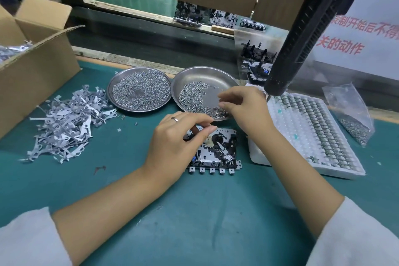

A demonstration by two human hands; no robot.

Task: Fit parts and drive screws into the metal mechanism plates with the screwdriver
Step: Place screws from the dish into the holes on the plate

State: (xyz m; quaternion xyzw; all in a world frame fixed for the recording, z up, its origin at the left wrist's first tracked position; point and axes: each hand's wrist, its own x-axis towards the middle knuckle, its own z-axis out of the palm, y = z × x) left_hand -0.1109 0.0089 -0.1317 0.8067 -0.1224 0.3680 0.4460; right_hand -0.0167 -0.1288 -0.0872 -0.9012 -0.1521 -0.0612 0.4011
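The left hand rests on the metal mechanism plate, fingers curled and pinching a small part against the plate's upper left edge; what exactly it pinches is too small to tell. The plate lies flat on the green mat, directly under and just right of that hand. The right hand hovers above the plate, over the near rim of the right screw dish, thumb and forefinger closed in a pinch among the screws. The black screwdriver hangs just right of the right hand, untouched.

Mechanism plate partly under left hand
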